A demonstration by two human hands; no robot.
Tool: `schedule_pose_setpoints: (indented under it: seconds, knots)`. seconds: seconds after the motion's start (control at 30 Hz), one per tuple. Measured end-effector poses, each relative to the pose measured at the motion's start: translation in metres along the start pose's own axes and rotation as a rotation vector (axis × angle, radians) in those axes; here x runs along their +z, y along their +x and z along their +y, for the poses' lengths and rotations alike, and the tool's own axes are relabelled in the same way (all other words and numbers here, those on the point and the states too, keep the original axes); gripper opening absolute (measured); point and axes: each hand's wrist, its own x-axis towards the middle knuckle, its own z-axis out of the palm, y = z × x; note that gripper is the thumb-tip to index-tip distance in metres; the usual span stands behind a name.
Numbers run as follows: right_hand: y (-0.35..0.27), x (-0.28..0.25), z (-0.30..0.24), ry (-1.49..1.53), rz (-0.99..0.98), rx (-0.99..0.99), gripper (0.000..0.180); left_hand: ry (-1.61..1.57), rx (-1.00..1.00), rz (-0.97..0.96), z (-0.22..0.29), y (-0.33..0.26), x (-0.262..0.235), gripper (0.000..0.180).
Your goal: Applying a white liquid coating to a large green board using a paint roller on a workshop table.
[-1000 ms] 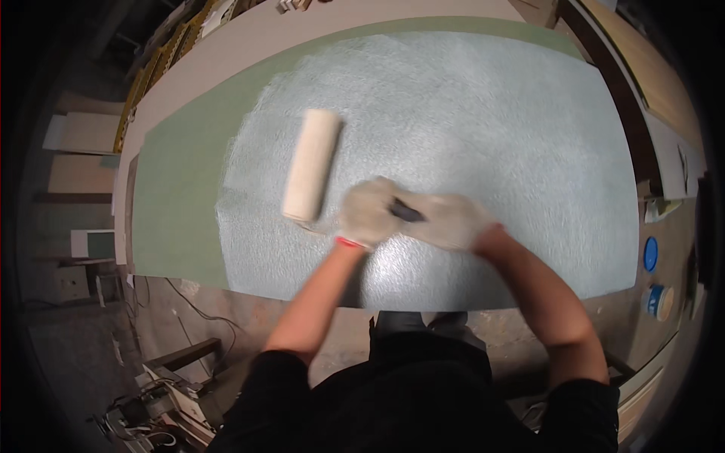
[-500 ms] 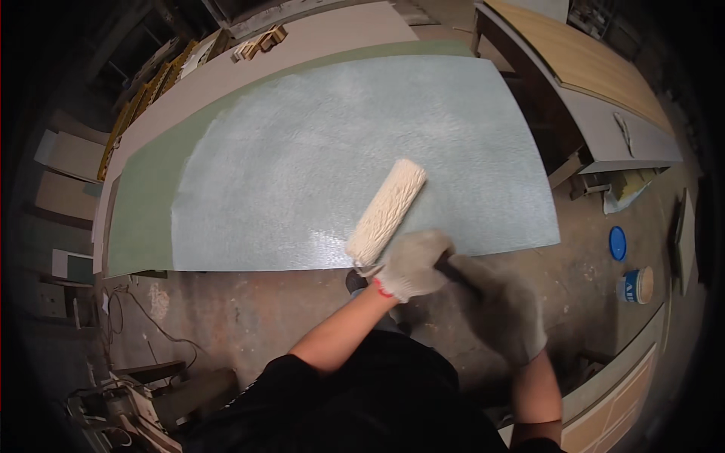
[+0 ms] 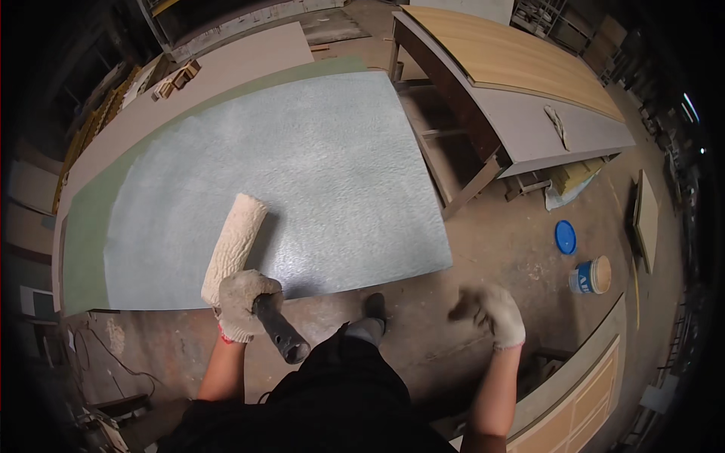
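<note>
My left hand (image 3: 246, 303), in a stained knit glove, is wrapped round the black handle of a paint roller (image 3: 236, 240). The roller's thick cream sleeve slants over the near left part of a large panel (image 3: 332, 174) that looks wet and pale blue-grey. Green surface shows along the panel's left and far edges. Pointing down and right, the handle's hollow end sticks out below my fist. My right hand (image 3: 498, 313), also gloved, is off the roller, over the floor to the right of the panel. Its fingers are apart and partly blurred, with nothing visible in them.
A workbench (image 3: 544, 128) with a wood-grain board on top stands at the far right. On the floor at right are a blue lid (image 3: 565, 237) and a white-and-blue bucket (image 3: 591, 275). Small wooden pieces (image 3: 176, 80) lie at far left. Cables (image 3: 121, 362) trail at lower left.
My right hand has let go of the roller handle and moved away from it. My left hand holds the roller farther left in view. The whole view has shifted toward the right, and my foot shows more.
</note>
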Motion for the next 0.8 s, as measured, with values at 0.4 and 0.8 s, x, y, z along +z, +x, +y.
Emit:
schedule_pose_setpoints:
  seconds: [0.4, 0.8]
  knots:
    - [0.086, -0.105, 0.095, 0.186, -0.011, -0.036, 0.039, -0.212, 0.336, -0.014, 0.124, 0.155, 0.172, 0.017]
    - [0.176, -0.128, -0.068, 0.304, -1.068, 0.236, 0.057, 0.036, -0.017, -0.029, 0.179, 0.197, 0.29, 0.034]
